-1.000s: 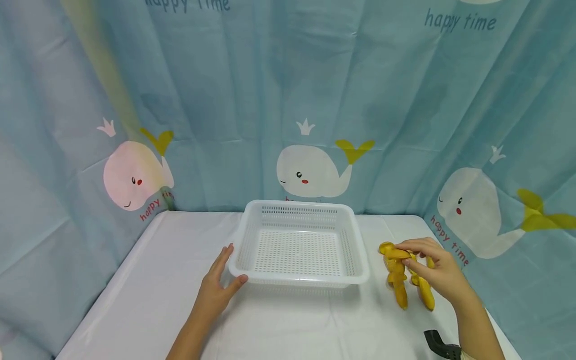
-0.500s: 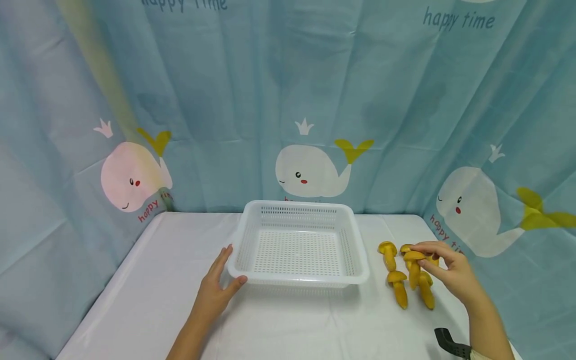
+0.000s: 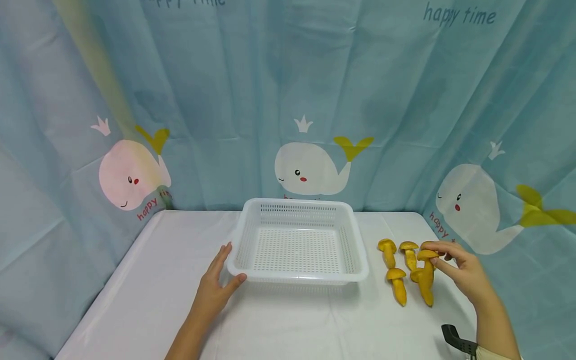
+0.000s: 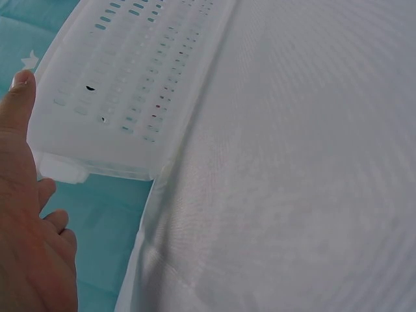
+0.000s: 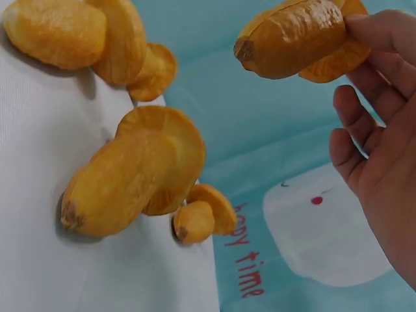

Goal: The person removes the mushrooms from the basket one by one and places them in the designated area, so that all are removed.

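My right hand (image 3: 465, 272) pinches a yellow-brown mushroom (image 5: 292, 39) by its cap, between thumb and fingers. In the right wrist view it hangs above the table, apart from the others. In the head view its stem points down and overlaps a mushroom (image 3: 425, 292) lying at the front right. Other mushrooms lie just left of it, among them a front one (image 3: 398, 287) and a back one (image 3: 388, 252). My left hand (image 3: 215, 290) rests at the near left corner of a white plastic basket (image 3: 297, 278), fingers along its side and thumb at the front rim.
The basket stands on a white-covered table (image 3: 288, 325), with bare slotted walls and floor. A blue curtain (image 3: 225, 100) with whale prints hangs behind and beside the table. A black strap-like piece (image 3: 456, 340) sits at my right wrist.
My right hand has moved right with the mushroom, away from the left row. The mushroom has turned from lying sideways to stem down. My left hand and the basket keep their places.
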`<action>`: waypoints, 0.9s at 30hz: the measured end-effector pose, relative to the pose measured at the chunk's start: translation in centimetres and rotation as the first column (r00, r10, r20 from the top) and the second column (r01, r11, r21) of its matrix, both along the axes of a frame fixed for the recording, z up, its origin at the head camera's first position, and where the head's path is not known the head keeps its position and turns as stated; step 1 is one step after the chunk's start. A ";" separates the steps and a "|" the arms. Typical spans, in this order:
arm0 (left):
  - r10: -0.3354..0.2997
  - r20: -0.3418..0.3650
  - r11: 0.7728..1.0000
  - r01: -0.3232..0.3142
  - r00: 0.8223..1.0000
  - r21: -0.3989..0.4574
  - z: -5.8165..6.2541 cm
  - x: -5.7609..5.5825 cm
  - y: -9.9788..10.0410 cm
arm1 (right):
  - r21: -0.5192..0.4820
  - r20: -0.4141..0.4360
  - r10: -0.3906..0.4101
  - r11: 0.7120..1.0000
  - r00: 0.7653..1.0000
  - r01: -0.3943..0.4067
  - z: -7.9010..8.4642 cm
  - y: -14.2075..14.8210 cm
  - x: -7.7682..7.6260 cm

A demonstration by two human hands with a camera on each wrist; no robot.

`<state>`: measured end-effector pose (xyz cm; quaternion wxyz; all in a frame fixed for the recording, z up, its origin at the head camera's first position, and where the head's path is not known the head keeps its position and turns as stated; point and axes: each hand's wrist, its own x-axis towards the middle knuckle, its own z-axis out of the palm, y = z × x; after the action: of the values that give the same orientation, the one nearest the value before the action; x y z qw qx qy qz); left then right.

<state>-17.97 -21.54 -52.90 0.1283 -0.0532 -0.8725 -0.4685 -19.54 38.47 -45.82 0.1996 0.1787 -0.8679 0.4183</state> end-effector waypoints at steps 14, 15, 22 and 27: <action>0.001 -0.024 1.000 -0.001 1.000 -0.008 -0.3 -0.2 0.0 | 0.045 0.037 -0.132 0.990 0.991 0.130 -1.6 2.7 0.2; 0.001 -0.024 1.000 -0.001 1.000 -0.007 -0.3 -0.2 -0.1 | 0.057 0.038 -0.139 0.989 0.990 0.137 -1.7 2.9 0.3; -0.006 -0.028 1.000 0.006 1.000 0.002 -0.5 -0.2 -0.1 | 0.100 0.093 -0.181 0.980 0.979 0.172 -2.6 4.2 0.5; -0.004 -0.028 1.000 0.004 1.000 -0.001 -0.5 -0.2 -0.1 | 0.127 0.156 -0.206 0.974 0.966 0.187 -3.5 4.5 0.6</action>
<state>-18.20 -21.63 -53.38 0.1397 -0.0618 -0.8706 -0.4677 -18.90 42.99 -49.34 0.1559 0.0667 -0.9170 0.3611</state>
